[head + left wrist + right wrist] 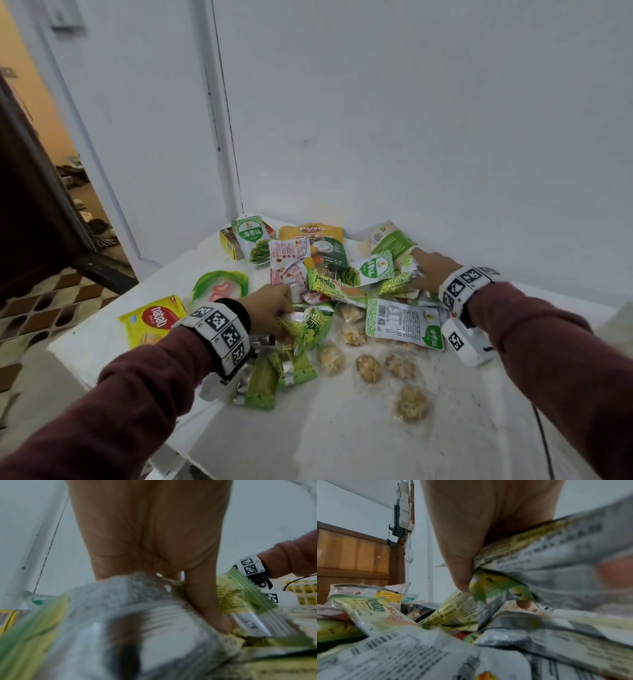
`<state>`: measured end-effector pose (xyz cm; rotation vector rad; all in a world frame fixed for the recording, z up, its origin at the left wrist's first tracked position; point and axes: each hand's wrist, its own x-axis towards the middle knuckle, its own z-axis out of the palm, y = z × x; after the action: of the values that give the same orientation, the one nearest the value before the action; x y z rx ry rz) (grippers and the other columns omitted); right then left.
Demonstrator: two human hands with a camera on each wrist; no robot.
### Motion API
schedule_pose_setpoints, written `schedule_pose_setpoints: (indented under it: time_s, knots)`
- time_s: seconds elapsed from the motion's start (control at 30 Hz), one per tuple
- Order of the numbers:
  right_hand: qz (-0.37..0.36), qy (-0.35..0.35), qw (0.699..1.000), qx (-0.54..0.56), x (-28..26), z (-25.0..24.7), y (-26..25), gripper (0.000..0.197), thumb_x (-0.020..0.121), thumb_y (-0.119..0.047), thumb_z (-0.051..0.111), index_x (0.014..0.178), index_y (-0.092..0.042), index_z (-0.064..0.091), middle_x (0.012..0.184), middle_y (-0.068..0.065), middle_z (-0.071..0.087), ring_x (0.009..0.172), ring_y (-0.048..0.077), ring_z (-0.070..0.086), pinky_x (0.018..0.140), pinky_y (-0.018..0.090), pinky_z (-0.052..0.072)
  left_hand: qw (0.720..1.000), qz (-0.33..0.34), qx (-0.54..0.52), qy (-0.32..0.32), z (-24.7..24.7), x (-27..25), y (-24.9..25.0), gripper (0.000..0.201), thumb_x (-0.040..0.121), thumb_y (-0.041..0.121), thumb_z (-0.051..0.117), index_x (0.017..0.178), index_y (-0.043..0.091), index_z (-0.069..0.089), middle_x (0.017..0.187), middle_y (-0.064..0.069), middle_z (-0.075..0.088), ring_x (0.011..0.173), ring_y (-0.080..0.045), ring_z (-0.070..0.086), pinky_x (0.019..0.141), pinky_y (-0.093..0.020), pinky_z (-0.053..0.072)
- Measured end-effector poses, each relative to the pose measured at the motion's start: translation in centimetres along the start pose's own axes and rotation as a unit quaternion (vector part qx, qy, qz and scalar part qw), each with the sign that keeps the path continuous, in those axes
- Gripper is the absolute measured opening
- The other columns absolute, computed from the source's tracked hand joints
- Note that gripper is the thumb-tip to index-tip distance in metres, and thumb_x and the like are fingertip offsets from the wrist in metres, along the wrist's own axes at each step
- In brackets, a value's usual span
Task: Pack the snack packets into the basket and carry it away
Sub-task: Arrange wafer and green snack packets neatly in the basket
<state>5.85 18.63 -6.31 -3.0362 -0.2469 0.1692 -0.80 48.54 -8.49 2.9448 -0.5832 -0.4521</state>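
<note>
While snack packets (342, 294) lie heaped on desk (342, 438), your left hand (270, 306) grips green packets (305, 325), right hand (430, 274) clutches packets; basket (303, 595) sits far right, packing barely begun.

Surface: you have a white table (342, 442) set into a white wall corner.
Middle: your heap of snack packets (346, 277) lies on it, overlapping.
Left: a yellow biscuit pack (150, 323) lies apart, a green-and-pink wrapper (221, 286) just behind it.
Near edge: you see clear-wrapped cookies (368, 368) lying singly, and green wafer packets (270, 380) beside them.
</note>
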Motion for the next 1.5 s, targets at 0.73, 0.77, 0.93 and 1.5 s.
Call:
schedule_pose_setpoints:
  time_s: [0.73, 0.77, 0.93, 1.5]
  knots:
    - [0.085, 0.204, 0.971, 0.093, -16.4, -13.3, 1.6, 0.039, 0.084, -0.028, 0.062, 0.109, -0.007, 0.042, 0.100, 0.011, 0.049, 0.086, 0.023, 0.045, 0.069, 0.029, 0.034, 0.980, 0.104, -0.016, 0.169, -10.7, -4.8, 7.9, 0.029, 0.074, 0.029, 0.075, 0.082, 0.005, 0.062, 0.100, -0.003, 0.055, 0.088, -0.022, 0.054, 0.078, -0.037, 0.047]
    - [0.086, 0.209, 0.970, 0.086, -17.5, -13.9, 2.0, 0.036, 0.084, -0.028, 0.062, 0.107, -0.008, 0.042, 0.095, 0.008, 0.048, 0.084, 0.023, 0.046, 0.066, 0.028, 0.034, 0.976, 0.121, -0.018, 0.178, -11.2, -5.0, 9.0, 0.028, 0.074, 0.028, 0.074, 0.083, 0.004, 0.062, 0.100, -0.002, 0.053, 0.088, -0.021, 0.052, 0.077, -0.034, 0.044]
    - [0.093, 0.234, 0.968, 0.010, -22.9, -16.2, 4.5, 0.025, 0.086, -0.021, 0.056, 0.093, -0.009, 0.034, 0.070, -0.003, 0.038, 0.071, 0.020, 0.040, 0.050, 0.022, 0.029, 0.956, 0.200, -0.054, 0.209, -12.9, -4.7, 14.8, 0.034, 0.075, 0.027, 0.073, 0.089, -0.003, 0.066, 0.104, -0.003, 0.054, 0.088, -0.025, 0.053, 0.077, -0.035, 0.041]
    - [0.139, 0.141, 0.980, 0.025, -34.9, -14.2, 21.3, 0.024, 0.084, -0.016, 0.060, 0.098, -0.004, 0.044, 0.079, 0.003, 0.046, 0.075, 0.021, 0.044, 0.052, 0.021, 0.030, 0.928, 0.302, -0.094, 0.195, -12.5, -1.3, 39.1, 0.027, 0.077, 0.023, 0.072, 0.091, 0.000, 0.070, 0.105, -0.010, 0.061, 0.091, -0.028, 0.059, 0.078, -0.033, 0.044]
